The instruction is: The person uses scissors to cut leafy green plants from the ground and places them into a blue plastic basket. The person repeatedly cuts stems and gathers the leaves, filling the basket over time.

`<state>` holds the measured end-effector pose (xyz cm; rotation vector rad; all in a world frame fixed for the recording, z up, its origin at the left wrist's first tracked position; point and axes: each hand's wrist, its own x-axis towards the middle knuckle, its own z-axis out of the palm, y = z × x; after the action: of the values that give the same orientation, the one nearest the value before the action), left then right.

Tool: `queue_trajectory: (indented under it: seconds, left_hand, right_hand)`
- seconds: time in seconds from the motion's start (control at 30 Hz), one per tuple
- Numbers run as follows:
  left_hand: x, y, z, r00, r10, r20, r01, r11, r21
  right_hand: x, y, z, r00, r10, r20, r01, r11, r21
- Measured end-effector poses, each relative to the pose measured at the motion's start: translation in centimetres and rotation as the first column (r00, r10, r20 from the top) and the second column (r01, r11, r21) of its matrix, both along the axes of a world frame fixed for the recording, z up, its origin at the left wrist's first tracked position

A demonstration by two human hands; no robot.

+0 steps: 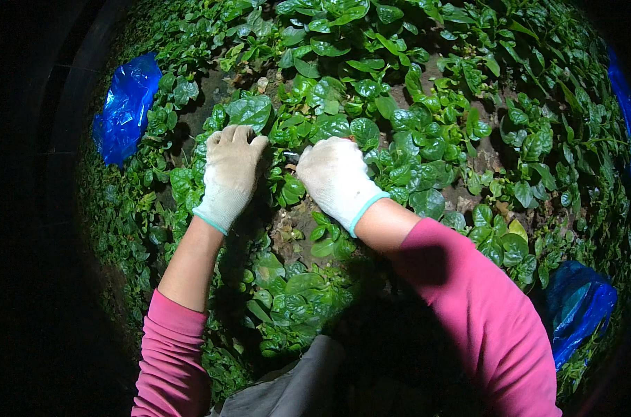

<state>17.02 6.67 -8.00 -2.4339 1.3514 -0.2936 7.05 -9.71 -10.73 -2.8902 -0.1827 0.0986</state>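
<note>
My left hand [233, 169], in a pale knit glove with a teal cuff, is curled at a large glossy green leaf [249, 111]; its fingertips are hidden, so whether it grips the stem cannot be told. To its right my right hand [336, 180], in a matching glove, is closed around something mostly hidden. A short, shiny metal tip [291, 154] sticks out at its left side, pointing toward the left hand; it looks like a small blade. Low leafy green plants [293, 190] grow between and around both hands.
Blue plastic bags lie among the plants at the left [128, 109], lower right [581, 310] and far right edge [625, 112]. Dense leafy plants cover the ground, with patches of bare soil [211, 96]. My trousered leg [289, 385] is at the bottom.
</note>
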Motion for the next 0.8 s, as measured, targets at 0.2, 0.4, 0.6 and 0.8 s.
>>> queue_trajectory:
  seconds: [0.2,0.4,0.6,0.8]
  left_hand:
    - [0.7,-0.8,0.5,0.986,0.107,-0.125,-0.088,0.985,0.150]
    - [-0.5,0.4,1.5,0.959,0.146,-0.242,-0.146,0.989,0.015]
    - [-0.2,1.5,1.9,0.936,0.159,-0.313,-0.264,0.907,-0.327]
    - [0.7,3.9,4.0,0.637,0.196,-0.746,-0.744,0.410,-0.528]
  right_hand:
    - [0.3,0.1,0.3,1.000,-0.029,-0.004,0.029,0.999,-0.020]
    - [-4.2,-3.9,-0.8,0.945,-0.166,0.283,0.092,0.962,0.258]
    - [-6.5,-5.7,1.3,0.944,-0.240,0.228,0.120,0.891,0.438]
    - [-6.9,-6.2,2.0,0.950,-0.265,0.164,0.141,0.834,0.533]
